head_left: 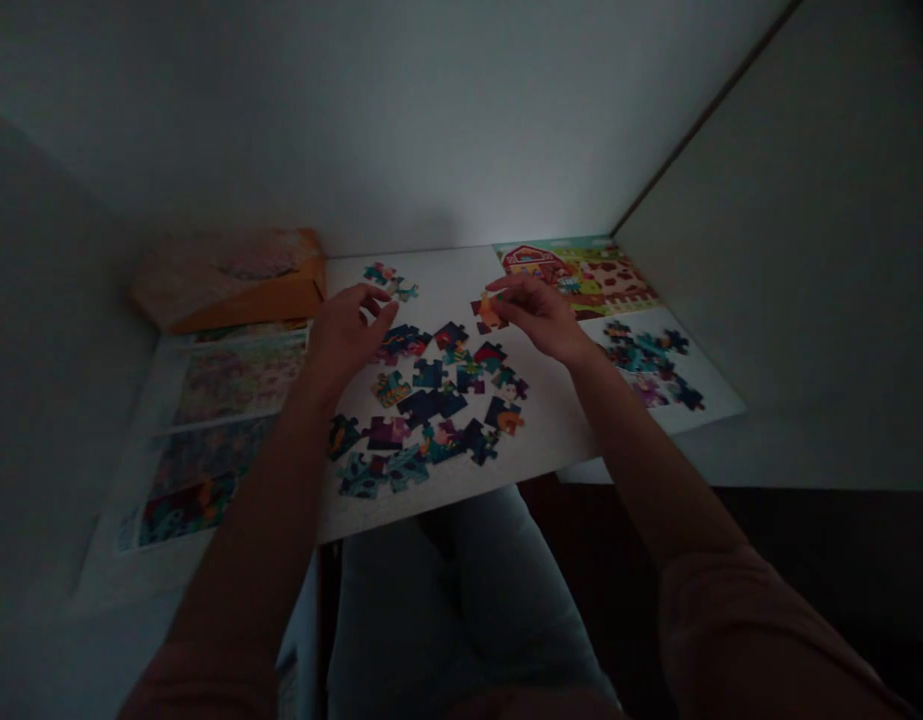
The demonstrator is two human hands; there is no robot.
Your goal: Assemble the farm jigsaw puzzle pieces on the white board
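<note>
My right hand [536,312] pinches a jigsaw puzzle piece [488,314] with orange on it, between thumb and fingertips, at the back right of the white table. On the left, my left hand [348,328] has its fingers curved and a gap between thumb and index finger, with no piece seen in it. Just past its fingertips lies a pale teal puzzle piece [404,290], close to another small colourful piece [378,273]. Between and in front of my hands spread several loose, dark-coloured puzzle pieces [429,404], some overlapping. Dim light blurs their prints.
An orange box [243,285] stands at the back left, above printed picture sheets [228,390]. A farm picture [581,278] lies at the back right, with a cluster of puzzle pieces [648,360] in front. Walls close in behind and on the right.
</note>
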